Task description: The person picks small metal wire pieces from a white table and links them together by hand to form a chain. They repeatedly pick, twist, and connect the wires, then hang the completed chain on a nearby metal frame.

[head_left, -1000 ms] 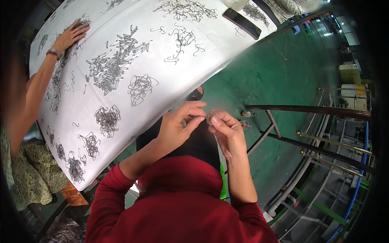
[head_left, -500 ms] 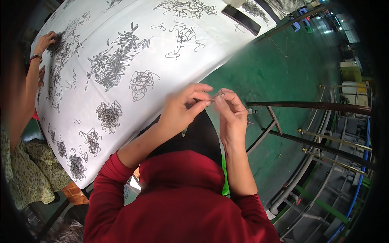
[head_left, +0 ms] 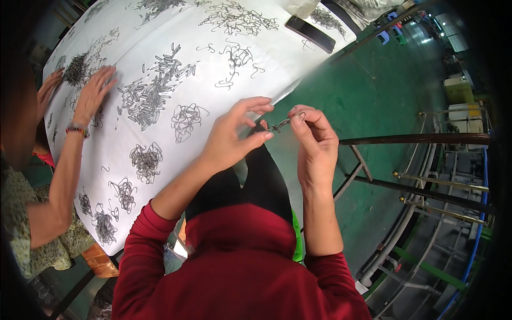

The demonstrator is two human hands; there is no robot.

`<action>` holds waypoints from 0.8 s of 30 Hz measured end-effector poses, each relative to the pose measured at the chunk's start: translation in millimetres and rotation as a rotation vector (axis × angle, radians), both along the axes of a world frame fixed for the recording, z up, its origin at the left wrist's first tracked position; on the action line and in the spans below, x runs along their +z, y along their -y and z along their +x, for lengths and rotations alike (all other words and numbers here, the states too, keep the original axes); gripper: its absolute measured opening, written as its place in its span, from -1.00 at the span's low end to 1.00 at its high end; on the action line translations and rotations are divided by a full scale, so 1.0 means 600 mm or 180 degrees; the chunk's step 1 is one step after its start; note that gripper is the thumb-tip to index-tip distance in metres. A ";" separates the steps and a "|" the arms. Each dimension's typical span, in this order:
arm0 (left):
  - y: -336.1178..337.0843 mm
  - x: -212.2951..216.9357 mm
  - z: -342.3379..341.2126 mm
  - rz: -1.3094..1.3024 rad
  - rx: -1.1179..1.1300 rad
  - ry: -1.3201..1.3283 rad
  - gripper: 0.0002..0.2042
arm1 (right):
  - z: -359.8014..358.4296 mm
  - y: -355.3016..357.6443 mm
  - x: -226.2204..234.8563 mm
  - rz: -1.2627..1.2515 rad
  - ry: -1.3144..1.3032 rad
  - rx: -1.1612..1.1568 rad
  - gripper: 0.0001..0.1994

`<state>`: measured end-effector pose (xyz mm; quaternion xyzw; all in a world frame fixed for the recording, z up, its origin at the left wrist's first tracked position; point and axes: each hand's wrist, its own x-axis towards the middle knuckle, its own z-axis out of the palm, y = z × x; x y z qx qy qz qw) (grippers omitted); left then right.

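Observation:
My right hand (head_left: 316,146), raised over my lap beyond the table's edge, pinches a few dark bent wire hooks (head_left: 281,125) between thumb and fingertips. Their free ends point toward my left hand (head_left: 229,133). That hand is open, thumb and fingers spread apart, with nothing visibly gripped in it. The hooks' exact number is too small to tell. Closest to my left hand on the white tabletop lies a loose pile of S-shaped wire hooks (head_left: 186,121). Behind it spreads a heap of short straight grey pieces (head_left: 152,96).
More hook piles (head_left: 145,161) lie along the white table (head_left: 213,80). A black phone (head_left: 310,33) rests near its far right corner. At the left, a co-worker's hand (head_left: 95,93) reaches over another pile. Metal rails (head_left: 416,140) stand at the right above green floor.
My hands have drawn apart; the left fingers have opened, and the hooks now show in the right. The co-worker's hands have shifted, one moving right across the table.

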<state>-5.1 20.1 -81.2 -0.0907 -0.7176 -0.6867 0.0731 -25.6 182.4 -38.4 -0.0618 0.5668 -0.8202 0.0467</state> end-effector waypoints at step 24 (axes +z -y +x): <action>-0.018 -0.022 -0.023 0.0400 0.0054 0.0226 -0.91 | -0.025 0.033 0.045 -0.0161 -0.0133 0.0133 -0.88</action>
